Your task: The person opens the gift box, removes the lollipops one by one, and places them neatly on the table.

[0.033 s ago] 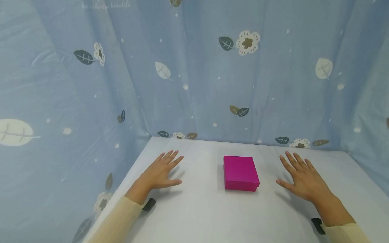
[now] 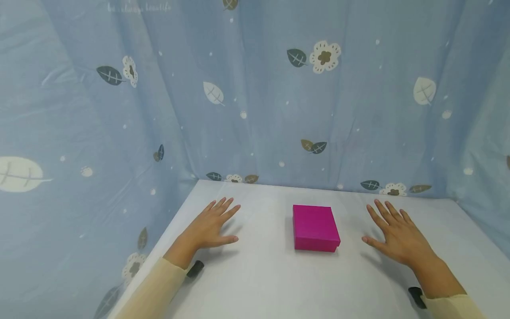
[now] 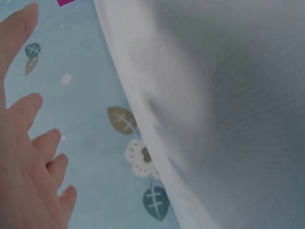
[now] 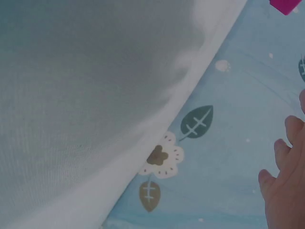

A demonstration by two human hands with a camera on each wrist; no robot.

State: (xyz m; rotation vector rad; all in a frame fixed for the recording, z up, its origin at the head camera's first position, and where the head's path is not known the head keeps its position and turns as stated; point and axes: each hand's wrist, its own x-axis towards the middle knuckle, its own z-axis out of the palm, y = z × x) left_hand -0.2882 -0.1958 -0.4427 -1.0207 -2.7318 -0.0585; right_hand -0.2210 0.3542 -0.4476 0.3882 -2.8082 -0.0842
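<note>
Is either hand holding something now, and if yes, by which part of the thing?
Nothing is held. The left hand and right hand are both spread and empty, with the pink box between them, touched by neither.

In my head view, I read one line of pale lettering (image 2: 139,7), upper left, on the blue curtain (image 2: 263,71): "be always beautif…". The middle word is blurred; the final letters are indistinct.

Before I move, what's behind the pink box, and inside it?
Behind the pink box, the white tabletop runs back to the blue patterned cloth. The box looks closed, so its inside is covered; I cannot tell whether it holds anything.
</note>
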